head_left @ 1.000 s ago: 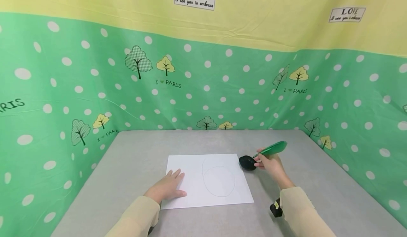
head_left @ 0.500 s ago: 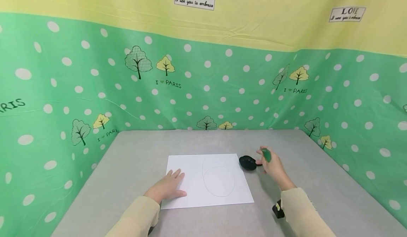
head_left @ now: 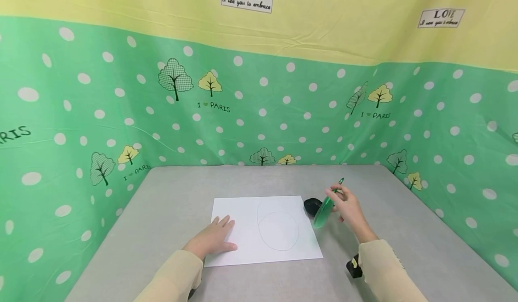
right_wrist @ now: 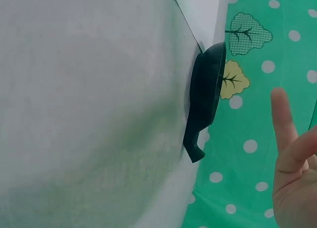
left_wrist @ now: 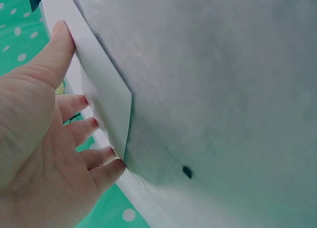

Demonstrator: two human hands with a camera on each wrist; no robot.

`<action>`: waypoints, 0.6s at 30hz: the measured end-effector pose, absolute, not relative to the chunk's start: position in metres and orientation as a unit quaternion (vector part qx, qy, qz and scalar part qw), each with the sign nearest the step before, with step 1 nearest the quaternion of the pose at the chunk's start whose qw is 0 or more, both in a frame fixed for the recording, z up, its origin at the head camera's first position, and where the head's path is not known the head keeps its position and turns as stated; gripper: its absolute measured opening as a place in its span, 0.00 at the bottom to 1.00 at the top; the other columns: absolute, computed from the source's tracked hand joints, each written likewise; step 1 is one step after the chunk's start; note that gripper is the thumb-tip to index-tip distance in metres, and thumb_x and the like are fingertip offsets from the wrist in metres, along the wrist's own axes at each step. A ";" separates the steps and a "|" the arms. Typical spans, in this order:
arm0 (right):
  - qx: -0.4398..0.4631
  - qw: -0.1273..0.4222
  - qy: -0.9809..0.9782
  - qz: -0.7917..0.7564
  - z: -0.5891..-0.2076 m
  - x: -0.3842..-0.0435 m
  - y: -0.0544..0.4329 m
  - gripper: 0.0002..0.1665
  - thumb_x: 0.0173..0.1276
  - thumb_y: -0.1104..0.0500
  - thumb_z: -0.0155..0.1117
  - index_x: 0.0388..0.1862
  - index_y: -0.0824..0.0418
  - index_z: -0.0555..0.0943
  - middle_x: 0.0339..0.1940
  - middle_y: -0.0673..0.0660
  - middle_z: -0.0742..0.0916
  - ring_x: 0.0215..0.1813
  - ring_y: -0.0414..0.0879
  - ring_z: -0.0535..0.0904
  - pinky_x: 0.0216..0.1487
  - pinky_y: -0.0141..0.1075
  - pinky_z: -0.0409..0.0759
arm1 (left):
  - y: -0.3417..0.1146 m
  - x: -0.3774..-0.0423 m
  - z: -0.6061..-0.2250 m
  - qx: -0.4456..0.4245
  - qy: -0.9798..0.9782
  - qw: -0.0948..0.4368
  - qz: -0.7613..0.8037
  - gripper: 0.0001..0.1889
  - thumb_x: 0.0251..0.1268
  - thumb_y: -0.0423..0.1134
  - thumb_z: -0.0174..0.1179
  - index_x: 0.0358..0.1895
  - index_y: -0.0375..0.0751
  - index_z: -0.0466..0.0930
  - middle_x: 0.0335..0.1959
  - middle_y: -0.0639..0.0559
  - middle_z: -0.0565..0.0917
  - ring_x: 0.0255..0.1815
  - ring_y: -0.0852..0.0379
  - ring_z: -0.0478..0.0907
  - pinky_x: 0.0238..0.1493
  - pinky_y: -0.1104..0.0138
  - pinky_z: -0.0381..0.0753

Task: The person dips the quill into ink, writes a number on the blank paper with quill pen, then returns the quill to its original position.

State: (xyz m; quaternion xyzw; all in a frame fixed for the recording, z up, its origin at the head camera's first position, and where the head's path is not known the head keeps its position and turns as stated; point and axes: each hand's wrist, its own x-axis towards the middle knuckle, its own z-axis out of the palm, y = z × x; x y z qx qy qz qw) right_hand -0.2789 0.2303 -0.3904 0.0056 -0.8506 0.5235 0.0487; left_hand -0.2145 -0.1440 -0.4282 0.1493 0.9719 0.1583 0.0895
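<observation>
My left hand (head_left: 210, 238) lies with spread fingers on the left side of a white sheet of paper (head_left: 247, 209). A thin curved line and a loop, together like a 6, mark the sheet's right half. To the right, my right hand (head_left: 351, 212) pinches a green pen (head_left: 323, 214) with a broad feather-shaped end. That broad end hangs toward the sheet's right edge, while the slim end points up and away. Behind the pen sits a small black rounded dish (head_left: 310, 206); in the right wrist view this dish (right_wrist: 205, 89) shows a short handle. The pen is mostly outside that view.
The grey table (head_left: 259, 182) carries the paper and dish. A green and yellow printed curtain (head_left: 263, 95) encloses its back and sides. A black device (head_left: 354, 267) sits by the right sleeve. A small dark mark (left_wrist: 187, 172) shows on the surface in the left wrist view.
The pen has turned in my right hand: its broad end swung from upper right to lower left, its slim end now upward. My left hand and the paper stay put.
</observation>
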 end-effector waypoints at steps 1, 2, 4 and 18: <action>0.004 0.049 -0.851 0.523 -0.391 -0.279 0.231 0.33 0.64 0.38 0.56 0.59 0.57 0.66 0.60 0.62 0.76 0.32 0.56 0.80 0.13 0.37 0.72 | -0.144 -0.215 -0.429 0.149 0.972 0.090 0.157 0.38 0.56 0.52 0.62 0.64 0.29 0.63 0.67 0.34 0.60 0.67 0.32 0.50 0.64 0.45 0.53; 0.002 0.049 -0.850 0.525 -0.391 -0.279 0.231 0.32 0.62 0.40 0.59 0.57 0.58 0.67 0.59 0.62 0.76 0.31 0.56 0.80 0.15 0.38 0.73 | -0.144 -0.215 -0.429 0.149 0.972 0.090 0.156 0.39 0.56 0.52 0.62 0.64 0.29 0.63 0.67 0.34 0.60 0.67 0.32 0.50 0.64 0.45 0.53; 0.008 0.052 -0.846 0.531 -0.393 -0.280 0.231 0.27 0.62 0.48 0.63 0.54 0.59 0.67 0.60 0.62 0.76 0.28 0.55 0.80 0.17 0.41 0.76 | -0.144 -0.216 -0.430 0.149 0.972 0.090 0.156 0.39 0.56 0.52 0.62 0.64 0.29 0.63 0.66 0.33 0.60 0.67 0.32 0.50 0.64 0.45 0.53; 0.046 -0.001 -0.862 0.505 -0.397 -0.279 0.238 0.29 0.63 0.65 0.58 0.62 0.62 0.61 0.64 0.72 0.67 0.30 0.50 0.81 0.26 0.48 0.81 | -0.144 -0.214 -0.429 0.149 0.971 0.087 0.165 0.38 0.56 0.51 0.62 0.64 0.29 0.63 0.67 0.33 0.59 0.67 0.31 0.49 0.64 0.45 0.53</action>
